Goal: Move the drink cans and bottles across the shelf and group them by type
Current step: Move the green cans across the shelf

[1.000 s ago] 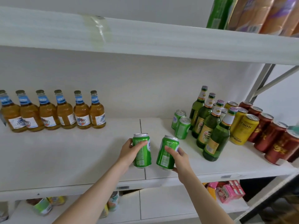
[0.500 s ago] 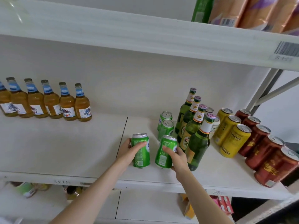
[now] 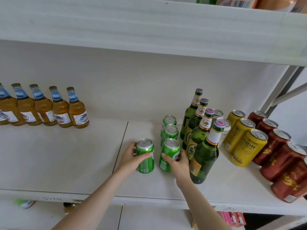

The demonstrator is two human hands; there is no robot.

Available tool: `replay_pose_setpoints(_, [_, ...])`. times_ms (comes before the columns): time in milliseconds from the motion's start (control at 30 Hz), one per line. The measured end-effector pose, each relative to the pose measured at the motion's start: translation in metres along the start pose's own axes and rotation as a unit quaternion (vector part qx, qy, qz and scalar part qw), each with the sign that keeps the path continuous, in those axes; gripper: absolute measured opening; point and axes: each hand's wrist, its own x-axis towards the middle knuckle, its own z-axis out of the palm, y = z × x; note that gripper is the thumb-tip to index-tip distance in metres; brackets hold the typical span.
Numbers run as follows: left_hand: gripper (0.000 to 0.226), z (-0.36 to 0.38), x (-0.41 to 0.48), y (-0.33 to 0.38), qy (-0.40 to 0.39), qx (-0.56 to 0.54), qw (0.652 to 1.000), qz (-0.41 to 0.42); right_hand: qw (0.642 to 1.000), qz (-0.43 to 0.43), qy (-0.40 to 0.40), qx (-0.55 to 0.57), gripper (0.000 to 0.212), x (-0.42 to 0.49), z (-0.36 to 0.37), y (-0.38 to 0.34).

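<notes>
Two green cans are in hand, one each. The left hand (image 3: 131, 157) is curled round the left-held can (image 3: 145, 156), thumb across its front. The right hand (image 3: 178, 163) is curled round the right-held can (image 3: 169, 155), thumb on its front and fingers on the side facing the front green bottle (image 3: 205, 156). Landmark is the front green bottle. The right-held can is just left of it, and the right hand sits between the two, close to the glass. The left-held can is one can further left of the bottle, apart from the other can with a small gap. Both cans are upright, bases low at the shelf board (image 3: 66, 155); I cannot tell if they are fully set down. Two more green cans (image 3: 169, 132) stand behind and left of the bottle, in line with the right-held can. Three more green bottles (image 3: 197, 130) run in a row behind the landmark toward the back wall. Pale cans (image 3: 217, 114) sit behind and right of it, partly hidden. Yellow cans (image 3: 249, 146) are just right of it, and red cans (image 3: 274, 155) are further right, out to the shelf end. Amber bottles (image 3: 61, 110) with blue neck labels are well apart to the far left of it, in a row along the back wall. The upper shelf (image 3: 149, 30) is above it.
</notes>
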Motion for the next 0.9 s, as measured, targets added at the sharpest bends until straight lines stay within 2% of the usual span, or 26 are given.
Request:
replay_pose_setpoints(200, [0.059,0.002,0.009,-0.002,-0.026,0.024,0.999,0.023,0.999,-0.024,0.022,-0.017,0.084,0.014,0.0,0.005])
replay_pose_setpoints(533, [0.055,0.0,0.011,-0.002,-0.051,0.012,0.998,0.025,0.999,-0.032,0.011,-0.041,0.086,0.031,-0.001,0.012])
replay_pose_setpoints(733, [0.067,-0.006,0.011,-0.005,-0.071,0.002,0.997,0.021,0.999,-0.027,0.005,-0.039,0.089,0.033,-0.001,0.014])
replay_pose_setpoints(900, [0.067,-0.009,0.006,-0.003,-0.083,-0.012,0.996,0.005,0.999,-0.035,0.005,-0.009,0.095,0.016,-0.005,0.023])
